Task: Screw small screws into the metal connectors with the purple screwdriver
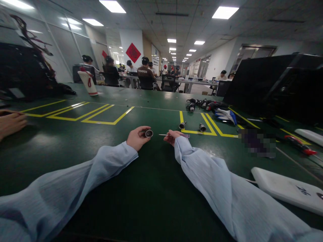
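Observation:
My left hand [137,137] rests on the dark green table [106,161] with its fingers closed round a small round metal part [148,133]. My right hand [172,136] lies a little to its right and pinches a thin screwdriver [174,135], whose metal tip points left toward the part and whose clear handle sticks out to the right. Both arms wear light blue sleeves. Two more small metal cylinders [182,125] [202,127] stand just beyond my right hand on a yellow line.
A pile of black tools [204,105] and blue-white gloves [225,116] lie at the back right. White flat trays [287,188] and a red-handled tool [300,147] sit at right. Another person's hand [10,122] rests at the left edge. A white cup [87,83] stands far left; people sit behind.

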Demonstrator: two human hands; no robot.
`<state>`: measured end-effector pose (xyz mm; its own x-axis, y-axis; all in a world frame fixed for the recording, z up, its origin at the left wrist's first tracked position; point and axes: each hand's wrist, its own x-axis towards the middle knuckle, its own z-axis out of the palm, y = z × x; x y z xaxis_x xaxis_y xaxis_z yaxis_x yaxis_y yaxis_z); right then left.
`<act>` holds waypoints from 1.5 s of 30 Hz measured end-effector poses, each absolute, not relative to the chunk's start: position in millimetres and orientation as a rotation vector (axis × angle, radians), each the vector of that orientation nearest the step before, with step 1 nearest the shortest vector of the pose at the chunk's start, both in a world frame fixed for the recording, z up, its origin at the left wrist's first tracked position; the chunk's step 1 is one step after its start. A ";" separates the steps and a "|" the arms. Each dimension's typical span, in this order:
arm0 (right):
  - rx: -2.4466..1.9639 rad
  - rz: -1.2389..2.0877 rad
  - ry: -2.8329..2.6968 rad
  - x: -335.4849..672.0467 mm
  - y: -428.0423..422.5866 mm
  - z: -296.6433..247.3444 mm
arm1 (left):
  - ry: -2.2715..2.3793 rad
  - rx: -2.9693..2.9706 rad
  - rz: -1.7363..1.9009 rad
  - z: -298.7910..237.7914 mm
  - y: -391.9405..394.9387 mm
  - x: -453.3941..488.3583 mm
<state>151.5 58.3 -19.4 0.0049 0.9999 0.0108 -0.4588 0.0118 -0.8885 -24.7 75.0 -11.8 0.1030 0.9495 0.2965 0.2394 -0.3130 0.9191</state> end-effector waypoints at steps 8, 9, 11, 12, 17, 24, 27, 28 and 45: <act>-0.819 1.343 -0.994 139.3 109.9 -25.1 | 1.410 2.256 1.210 -9.1 126.7 -35.5; -0.820 1.351 -0.990 139.0 113.8 -24.7 | 1.405 2.274 1.216 -9.6 131.4 -36.1; -0.802 1.390 -0.965 138.7 119.2 -23.0 | 1.344 2.260 1.218 -10.6 138.7 -36.6; -0.789 1.417 -0.947 138.5 120.9 -21.8 | 1.301 2.237 1.205 -10.8 141.4 -36.3; -0.777 1.422 -0.983 135.2 124.9 -15.1 | 1.302 2.235 1.197 -7.5 151.3 -32.6; -0.723 1.304 -1.099 121.8 138.6 -12.3 | 1.179 2.237 1.084 -7.7 169.7 -27.9; -0.714 1.240 -1.162 116.9 145.6 -13.0 | 1.160 2.246 1.070 -9.2 175.5 -27.5; -0.711 1.211 -1.184 115.4 147.7 -13.5 | 1.157 2.253 1.056 -9.4 176.7 -27.5; -0.789 1.318 -1.275 110.5 171.0 -29.0 | 1.172 2.412 0.951 -10.6 177.8 -27.0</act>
